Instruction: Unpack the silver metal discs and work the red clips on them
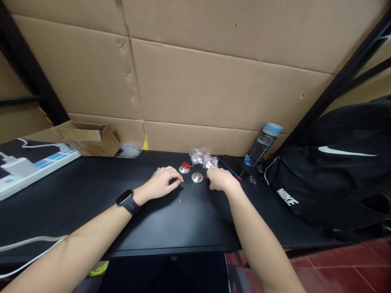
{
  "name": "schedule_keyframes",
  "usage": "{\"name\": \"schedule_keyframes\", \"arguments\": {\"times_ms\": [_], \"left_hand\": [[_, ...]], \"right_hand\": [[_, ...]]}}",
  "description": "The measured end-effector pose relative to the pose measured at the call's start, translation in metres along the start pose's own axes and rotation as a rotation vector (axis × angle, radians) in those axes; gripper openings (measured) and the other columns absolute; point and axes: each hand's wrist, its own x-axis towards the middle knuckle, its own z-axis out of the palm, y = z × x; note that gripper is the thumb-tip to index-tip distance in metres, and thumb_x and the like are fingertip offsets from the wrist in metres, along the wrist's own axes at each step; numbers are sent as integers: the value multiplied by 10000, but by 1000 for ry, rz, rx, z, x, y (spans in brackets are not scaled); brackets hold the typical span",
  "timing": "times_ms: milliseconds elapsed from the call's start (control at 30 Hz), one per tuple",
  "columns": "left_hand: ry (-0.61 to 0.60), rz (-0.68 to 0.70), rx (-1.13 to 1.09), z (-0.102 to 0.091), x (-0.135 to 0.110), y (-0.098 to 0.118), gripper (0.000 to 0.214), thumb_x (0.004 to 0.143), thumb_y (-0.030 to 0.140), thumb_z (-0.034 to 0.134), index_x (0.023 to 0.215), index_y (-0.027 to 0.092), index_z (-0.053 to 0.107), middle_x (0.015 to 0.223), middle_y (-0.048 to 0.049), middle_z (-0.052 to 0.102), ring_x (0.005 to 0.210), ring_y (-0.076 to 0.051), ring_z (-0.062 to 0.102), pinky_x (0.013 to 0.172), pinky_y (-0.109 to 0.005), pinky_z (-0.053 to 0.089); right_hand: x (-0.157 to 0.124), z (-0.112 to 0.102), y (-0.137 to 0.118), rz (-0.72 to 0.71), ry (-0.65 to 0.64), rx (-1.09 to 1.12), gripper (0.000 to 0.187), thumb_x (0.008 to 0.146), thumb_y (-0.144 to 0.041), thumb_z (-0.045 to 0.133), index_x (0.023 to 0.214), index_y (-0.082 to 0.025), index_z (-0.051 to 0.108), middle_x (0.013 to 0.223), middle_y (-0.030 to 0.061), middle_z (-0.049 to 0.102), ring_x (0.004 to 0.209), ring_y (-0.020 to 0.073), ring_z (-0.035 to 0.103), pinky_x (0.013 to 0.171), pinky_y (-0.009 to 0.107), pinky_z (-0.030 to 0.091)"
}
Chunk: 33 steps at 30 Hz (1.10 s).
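We see both bare hands resting near the middle of the black bench (91, 191), close together with 2 small metal discs between them. The left hand (163, 181), with a dark watch (128, 202) on its wrist, lies palm down. Its grip is narrow, with the fingers curled so the tips meet the bench just left of the discs, and we cannot tell whether anything is pinched under them.

The right hand (220, 179) is curled into a loose fist, knuckles up. A bit of red cord (206, 177) shows at its fingertips, but we cannot tell whether the grip closes on it.

The nearer disc (197, 177) lies flat just left of the right hand, apart from the left one. The farther disc (184, 169) sits just behind it, beside the left fingertips, with more red cord lying on it. A tiny pale piece (179, 200) lies alone on the bench in front of the hands.

Behind the discs are clear packets (203, 158) of small shiny parts. A blue stick (229, 169) lies to the right of them, with a water bottle (262, 144) leaning against the cardboard wall (214, 89) and a black bag (336, 175) beyond it. At the far left are an open cardboard box (88, 138) and a white power strip (33, 162).
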Motion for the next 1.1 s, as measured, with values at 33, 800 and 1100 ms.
{"name": "schedule_keyframes", "arguments": {"times_ms": [33,800,1100], "left_hand": [[-2,-5,5,0,0,0,215,986,266,546,997,249,760,963,-30,766,967,-219,667,913,-361,493],[432,-461,-1030,-2,3,1,367,757,461,881,798,171,660,1010,-99,813,920,-213,756,818,-307,569],[406,-471,-904,-1,1,-1,337,713,412,915,800,145,728,739,-45,755,594,-130,651,570,-238,492]], "right_hand": [[0,-1,1,-11,1,6,384,610,-72,854,974,-172,787,1061,182,759,999,349,736,841,398,554],[4,6,-28,-670,168,1033,620,751,-177,762,1354,-252,642,1346,108,620,959,187,714,738,294,642],[8,15,-44,-566,316,1257,428,718,-210,809,1107,-207,630,1052,58,692,955,197,728,833,348,642]]}}
